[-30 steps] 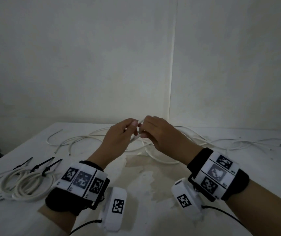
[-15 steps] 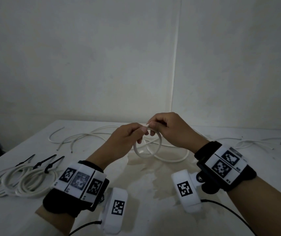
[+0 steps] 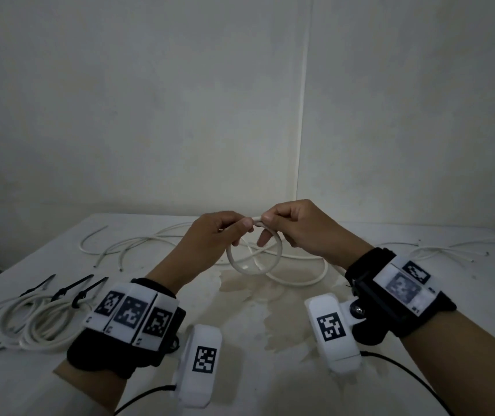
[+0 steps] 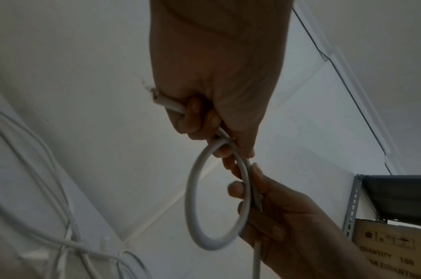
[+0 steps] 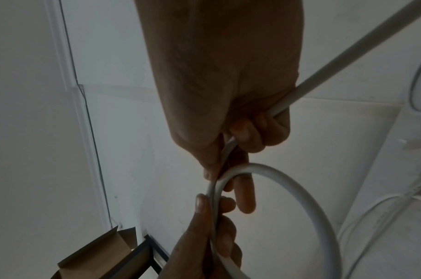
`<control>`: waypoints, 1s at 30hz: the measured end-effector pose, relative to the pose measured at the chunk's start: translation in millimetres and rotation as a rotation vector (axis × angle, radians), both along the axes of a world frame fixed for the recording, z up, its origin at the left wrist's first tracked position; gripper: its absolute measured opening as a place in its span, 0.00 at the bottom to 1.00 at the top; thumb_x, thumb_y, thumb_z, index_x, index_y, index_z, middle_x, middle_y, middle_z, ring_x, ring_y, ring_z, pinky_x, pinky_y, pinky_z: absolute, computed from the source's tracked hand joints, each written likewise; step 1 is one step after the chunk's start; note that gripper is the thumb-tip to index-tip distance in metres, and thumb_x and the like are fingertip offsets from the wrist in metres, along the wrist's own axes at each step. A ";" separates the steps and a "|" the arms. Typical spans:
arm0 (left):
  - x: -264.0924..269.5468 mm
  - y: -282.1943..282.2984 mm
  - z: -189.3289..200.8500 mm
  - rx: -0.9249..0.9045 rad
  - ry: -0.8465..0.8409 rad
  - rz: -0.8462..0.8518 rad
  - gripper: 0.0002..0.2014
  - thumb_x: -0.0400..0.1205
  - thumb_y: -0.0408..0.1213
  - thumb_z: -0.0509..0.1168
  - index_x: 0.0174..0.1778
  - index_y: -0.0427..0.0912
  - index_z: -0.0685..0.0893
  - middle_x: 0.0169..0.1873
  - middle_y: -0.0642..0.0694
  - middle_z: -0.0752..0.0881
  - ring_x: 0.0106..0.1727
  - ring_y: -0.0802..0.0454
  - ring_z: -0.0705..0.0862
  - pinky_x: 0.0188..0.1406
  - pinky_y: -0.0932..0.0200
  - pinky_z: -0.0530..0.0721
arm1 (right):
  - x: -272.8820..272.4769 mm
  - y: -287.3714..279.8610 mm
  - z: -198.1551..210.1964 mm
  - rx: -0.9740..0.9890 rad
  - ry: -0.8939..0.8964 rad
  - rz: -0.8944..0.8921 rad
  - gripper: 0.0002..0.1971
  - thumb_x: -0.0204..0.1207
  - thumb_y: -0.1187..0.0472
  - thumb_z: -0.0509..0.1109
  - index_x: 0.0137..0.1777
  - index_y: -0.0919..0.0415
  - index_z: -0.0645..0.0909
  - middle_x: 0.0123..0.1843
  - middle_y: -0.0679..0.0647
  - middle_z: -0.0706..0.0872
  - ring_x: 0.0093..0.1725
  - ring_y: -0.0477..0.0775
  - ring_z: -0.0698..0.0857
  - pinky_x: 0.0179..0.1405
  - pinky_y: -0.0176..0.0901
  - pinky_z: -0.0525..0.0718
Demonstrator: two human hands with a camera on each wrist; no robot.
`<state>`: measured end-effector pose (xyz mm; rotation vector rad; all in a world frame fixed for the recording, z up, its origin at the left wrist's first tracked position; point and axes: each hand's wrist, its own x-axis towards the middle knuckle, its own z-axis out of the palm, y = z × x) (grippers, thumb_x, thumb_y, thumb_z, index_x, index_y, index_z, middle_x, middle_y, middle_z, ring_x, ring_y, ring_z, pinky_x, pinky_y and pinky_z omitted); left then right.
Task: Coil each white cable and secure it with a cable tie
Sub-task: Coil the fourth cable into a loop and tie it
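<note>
On the far left of the table [image 3: 270, 319] lie the coiled white cables [image 3: 21, 322], each one closed with a black cable tie [image 3: 85, 292]. Behind them, near the back edge, some loose white cables [image 3: 138, 244] are spread on the surface.

Your left hand [image 3: 207, 238] is raised above the middle of the table. Its thumb and fingers are curled and they pinch the white cable [image 3: 253, 256] near its cut end; in the left wrist view this end comes out a little behind the fingers [image 4: 193, 113]. Under the hands, the cable makes one small round loop that hangs in the air.

Your right hand [image 3: 303, 229] meets the left one at the top of the loop. Its thumb and forefinger pinch the cable where it crosses itself, and the other fingers are curled around it. From this hand the remaining length goes down to the table and bends away to the right, beside more loose cable [image 3: 450, 250].
</note>
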<state>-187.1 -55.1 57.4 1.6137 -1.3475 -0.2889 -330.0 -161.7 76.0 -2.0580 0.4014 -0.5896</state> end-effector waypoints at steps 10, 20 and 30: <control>-3.0 2.8 -1.3 0.075 -0.012 0.099 0.16 0.85 0.45 0.56 0.38 0.46 0.86 0.26 0.53 0.79 0.21 0.67 0.75 0.27 0.71 0.72 | 2.7 0.1 -8.9 -0.101 -0.062 -0.121 0.13 0.78 0.62 0.66 0.31 0.57 0.83 0.20 0.43 0.82 0.18 0.40 0.68 0.22 0.29 0.69; 11.2 20.8 1.5 0.185 0.500 -0.108 0.10 0.79 0.36 0.64 0.36 0.39 0.88 0.34 0.45 0.90 0.35 0.54 0.89 0.38 0.62 0.88 | 0.2 -10.1 -17.8 -0.146 -0.107 -0.194 0.14 0.78 0.62 0.66 0.30 0.54 0.83 0.23 0.41 0.84 0.20 0.42 0.71 0.24 0.32 0.71; -16.2 17.2 -11.5 0.115 0.620 -0.291 0.14 0.70 0.42 0.63 0.44 0.36 0.82 0.25 0.49 0.86 0.30 0.57 0.86 0.34 0.58 0.89 | -2.0 -5.0 -23.8 -0.173 -0.173 -0.196 0.13 0.78 0.63 0.67 0.32 0.51 0.81 0.25 0.43 0.83 0.22 0.39 0.75 0.25 0.26 0.72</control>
